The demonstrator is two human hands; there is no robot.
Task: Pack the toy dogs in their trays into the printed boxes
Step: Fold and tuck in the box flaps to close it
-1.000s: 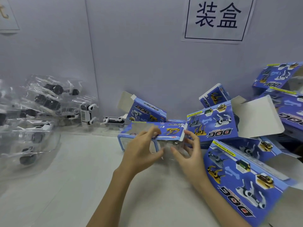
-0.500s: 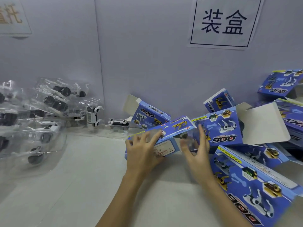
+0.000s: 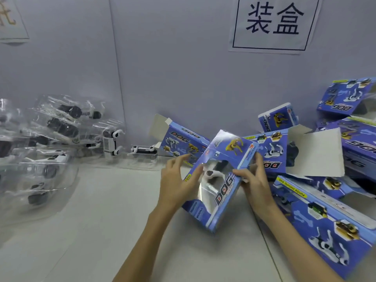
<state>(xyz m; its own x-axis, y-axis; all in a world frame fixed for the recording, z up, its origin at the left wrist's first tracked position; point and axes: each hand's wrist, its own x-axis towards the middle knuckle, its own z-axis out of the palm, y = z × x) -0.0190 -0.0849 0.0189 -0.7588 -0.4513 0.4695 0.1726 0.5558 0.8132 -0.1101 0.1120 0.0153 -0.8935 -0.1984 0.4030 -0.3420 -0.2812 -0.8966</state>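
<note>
Both hands grip the box (image 3: pixel 220 180) tilted above the table (image 3: pixel 101 210), left hand (image 3: pixel 177 182) on its windowed face, right hand (image 3: pixel 254 180) at its side; likely light, crushable card, best held by edges.

Held box (image 3: pixel 220 180) is looking like thin printed cardboard, blue, slightly glossy, with a clear shiny plastic window (image 3: pixel 211 180) catching glare; white-and-black plastic toy dog (image 3: pixel 211 171) is showing through it. Right of the held box, open box (image 3: pixel 270 153) is showing a raw matt grey-white cardboard flap (image 3: pixel 317 153). Far left of it, clear trays (image 3: pixel 50 143) are looking like thin glossy plastic, crinkled and reflecting. Table (image 3: pixel 101 220) under it is looking smooth, matt, off-white. Paper sign (image 3: pixel 272 23) above is looking matt white.
</note>
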